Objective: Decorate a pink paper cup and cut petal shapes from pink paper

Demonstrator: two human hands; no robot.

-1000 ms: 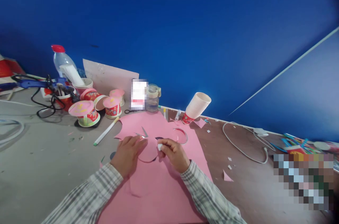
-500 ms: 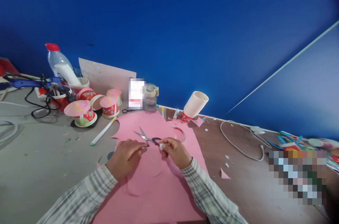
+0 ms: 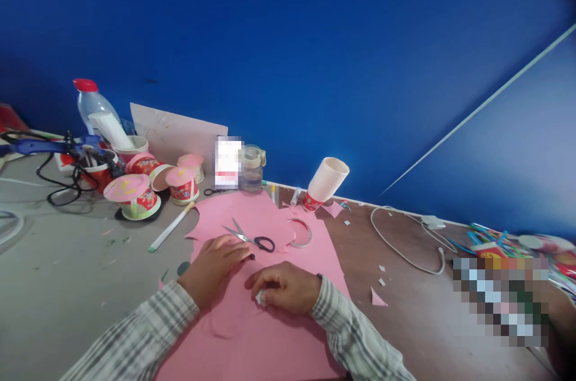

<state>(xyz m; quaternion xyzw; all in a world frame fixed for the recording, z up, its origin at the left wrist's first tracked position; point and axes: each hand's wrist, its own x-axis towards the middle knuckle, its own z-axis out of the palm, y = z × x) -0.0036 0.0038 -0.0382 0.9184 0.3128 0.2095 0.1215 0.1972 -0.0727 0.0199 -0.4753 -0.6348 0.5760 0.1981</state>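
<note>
A large sheet of pink paper (image 3: pixel 252 336) lies in front of me. My left hand (image 3: pixel 215 267) rests on it, palm down with fingers stretched out. Just beyond those fingers lie scissors (image 3: pixel 245 237) with blades apart and black handles; part of one handle is hidden by my fingers. My right hand (image 3: pixel 285 288) is closed in a pinch, low over the sheet, around a small white piece (image 3: pixel 260 297), its kind too small to make out. Behind the right hand is a roll of tape (image 3: pixel 300 233).
Several decorated paper cups (image 3: pixel 183 191) and a green-tipped marker (image 3: pixel 171 227) are at left. A tilted stack of paper cups (image 3: pixel 328 180) and a clear jar (image 3: pixel 253 171) stand along the blue wall. A white cable (image 3: pixel 382 249) and paper scraps (image 3: pixel 378 298) lie at right.
My right hand has moved away from the scissors' handle, toward me and slightly left, still pinching the white piece. My left hand stays nearly in place. The view has shifted slightly.
</note>
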